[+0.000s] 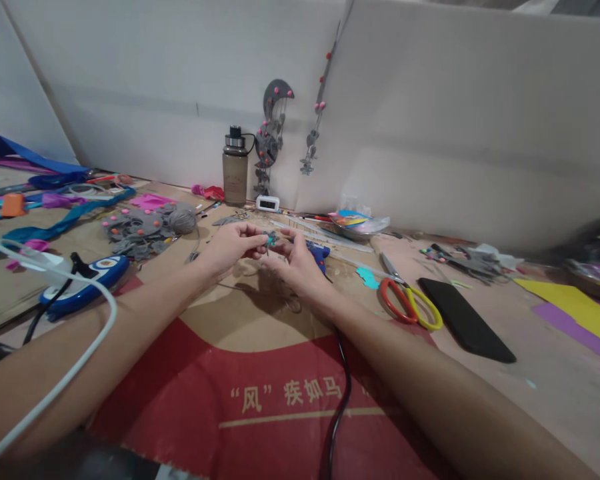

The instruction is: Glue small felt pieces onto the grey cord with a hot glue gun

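Between my hands, above the middle of the table, is a small grey and teal craft piece (270, 240). My left hand (236, 244) pinches it from the left with thumb and fingertips. My right hand (297, 264) closes on it from the right with bent fingers, which partly hide it. Just beyond the right hand lies a blue glue gun (319, 253), mostly covered by that hand. Thin grey cord (235, 287) trails on the cardboard below. A teal cut-out scrap (368, 277) lies to the right, near scissors (404, 300) with red and yellow handles.
A black phone (465, 320) lies at right. A bottle (235, 170) stands by the wall, near a hanging grey moon ornament (275, 100). Grey felt pieces (139, 230) and a blue power strip (87, 283) sit at left. A white cable (97, 337) crosses my left arm.
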Motion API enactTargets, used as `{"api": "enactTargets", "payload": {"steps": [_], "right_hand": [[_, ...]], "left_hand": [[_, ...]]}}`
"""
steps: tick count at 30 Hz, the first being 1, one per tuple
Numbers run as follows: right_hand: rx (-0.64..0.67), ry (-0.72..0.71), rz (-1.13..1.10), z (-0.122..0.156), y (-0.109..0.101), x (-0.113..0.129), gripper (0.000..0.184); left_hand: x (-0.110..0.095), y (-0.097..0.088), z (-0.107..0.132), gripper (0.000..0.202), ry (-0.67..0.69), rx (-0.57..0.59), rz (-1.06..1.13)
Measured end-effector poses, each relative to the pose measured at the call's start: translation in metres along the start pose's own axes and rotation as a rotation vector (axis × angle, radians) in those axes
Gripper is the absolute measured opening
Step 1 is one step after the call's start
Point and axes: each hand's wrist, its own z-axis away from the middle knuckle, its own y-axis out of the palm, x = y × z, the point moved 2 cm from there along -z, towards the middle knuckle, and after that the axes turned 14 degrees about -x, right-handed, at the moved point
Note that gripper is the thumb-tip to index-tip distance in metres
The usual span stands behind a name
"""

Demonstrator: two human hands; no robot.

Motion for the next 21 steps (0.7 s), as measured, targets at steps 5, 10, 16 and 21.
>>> {"api": "enactTargets", "payload": {"steps": [5, 10, 16, 21], "right_hand": [[-0.084, 0.058, -0.028, 0.001, 0.0, -0.005, 0.032], [-0.191, -0.064, 0.14, -0.002, -0.01, 0.006, 0.017], [-0.24, -0.112, 0.25, -0.003, -0.014, 0.01, 0.025], [-0.234, -0.16, 0.369, -0.002, -0.016, 0.012, 0.028]], "left_hand": [[0.002, 0.002, 0.0, 0.021, -0.063, -0.041, 0.09], [0.0, 0.006, 0.005, 0.021, -0.107, -0.077, 0.134], [0.003, 0.01, 0.01, 0.026, -0.099, 0.004, 0.153], [0.007, 0.012, 0.011, 0.026, -0.12, 0.05, 0.124]]}}
